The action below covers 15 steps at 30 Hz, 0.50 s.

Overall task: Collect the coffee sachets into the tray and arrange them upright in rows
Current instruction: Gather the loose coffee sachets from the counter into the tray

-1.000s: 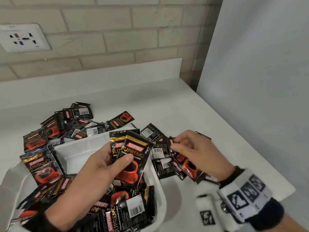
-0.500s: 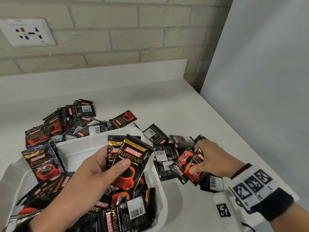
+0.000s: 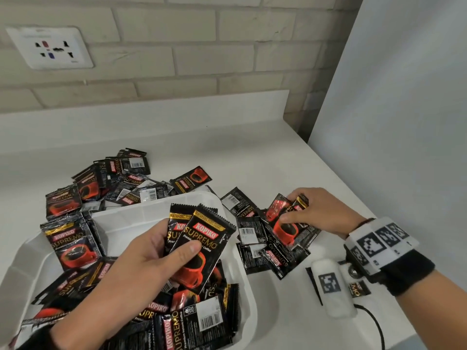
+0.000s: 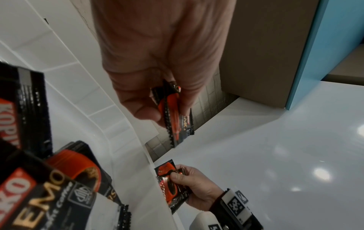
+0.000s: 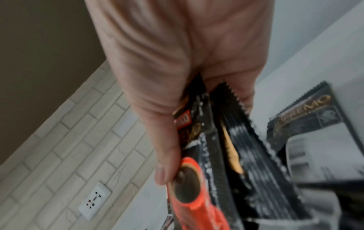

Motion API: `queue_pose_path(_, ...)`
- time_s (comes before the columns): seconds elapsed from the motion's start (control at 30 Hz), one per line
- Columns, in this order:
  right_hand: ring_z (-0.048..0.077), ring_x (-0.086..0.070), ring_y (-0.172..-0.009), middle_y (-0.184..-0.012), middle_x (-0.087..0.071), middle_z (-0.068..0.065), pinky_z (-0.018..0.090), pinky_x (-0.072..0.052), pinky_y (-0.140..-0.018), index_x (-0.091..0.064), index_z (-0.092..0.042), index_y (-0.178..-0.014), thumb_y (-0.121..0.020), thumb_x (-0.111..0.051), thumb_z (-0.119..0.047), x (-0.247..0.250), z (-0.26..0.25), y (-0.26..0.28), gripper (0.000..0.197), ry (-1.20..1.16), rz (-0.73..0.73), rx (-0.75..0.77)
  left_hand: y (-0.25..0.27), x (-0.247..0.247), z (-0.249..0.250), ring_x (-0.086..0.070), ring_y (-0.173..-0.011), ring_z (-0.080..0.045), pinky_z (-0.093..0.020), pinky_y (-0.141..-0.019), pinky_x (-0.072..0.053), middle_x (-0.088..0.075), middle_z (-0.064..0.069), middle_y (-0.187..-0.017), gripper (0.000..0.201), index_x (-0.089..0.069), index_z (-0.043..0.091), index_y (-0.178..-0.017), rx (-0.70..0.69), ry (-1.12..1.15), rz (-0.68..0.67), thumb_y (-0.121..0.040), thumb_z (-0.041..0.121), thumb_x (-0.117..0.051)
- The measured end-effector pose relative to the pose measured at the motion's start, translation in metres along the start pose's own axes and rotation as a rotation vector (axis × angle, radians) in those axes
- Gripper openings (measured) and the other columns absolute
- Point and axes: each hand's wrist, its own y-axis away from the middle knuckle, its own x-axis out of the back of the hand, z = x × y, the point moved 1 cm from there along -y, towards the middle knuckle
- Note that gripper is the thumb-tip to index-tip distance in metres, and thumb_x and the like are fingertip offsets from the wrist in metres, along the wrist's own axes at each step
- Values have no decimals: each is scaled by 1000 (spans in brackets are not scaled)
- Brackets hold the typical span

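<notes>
From the head view, your left hand (image 3: 141,263) pinches two sachets (image 3: 199,248) above the tray (image 3: 242,281). Left wrist view: your right hand (image 4: 199,186) grasps sachets off the counter (image 4: 275,155). Right wrist view is blurred; probably two sachets there.

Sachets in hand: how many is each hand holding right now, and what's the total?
Left hand: 2 fanned sachets
Right hand: 2 gathered sachets visible, possibly more hidden
Total held: 4
</notes>
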Motion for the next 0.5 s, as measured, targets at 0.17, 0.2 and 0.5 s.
queue_pose_path(0.17,16,-47,-115,-120,-51,-5,24,-40,-92,-55,-18,-109,-74,-75,-32,3,0,-27,42,343,-242,-6,-2,-2,1,-71,-76,-21,-22,-58,-56,-74,-1,-92,34,-67,24,-99,10,8,-50,-65,25,-63)
queue_pose_path(0.2,15,-41,-124,-131,-44,-5,30,-34,-103,-52,-18,-117,-74,-75,-33,2,2,-31,51,370,-264,-4,-2,-2,1,-71,-77,-21,-22,-58,-56,-74,-1,-92,34,-67,24,-100,6,7,-59,-66,25,-63)
queue_pose_path(0.5,13,-53,-71,-77,-56,-5,28,-44,-64,-52,-28,-76,-72,-77,-20,2,1,-41,26,204,-228,78,-4,5,-7,-70,-75,-12,-20,-66,-57,-74,4,-88,31,-64,23,-98,-14,-27,-19,-68,27,-61)
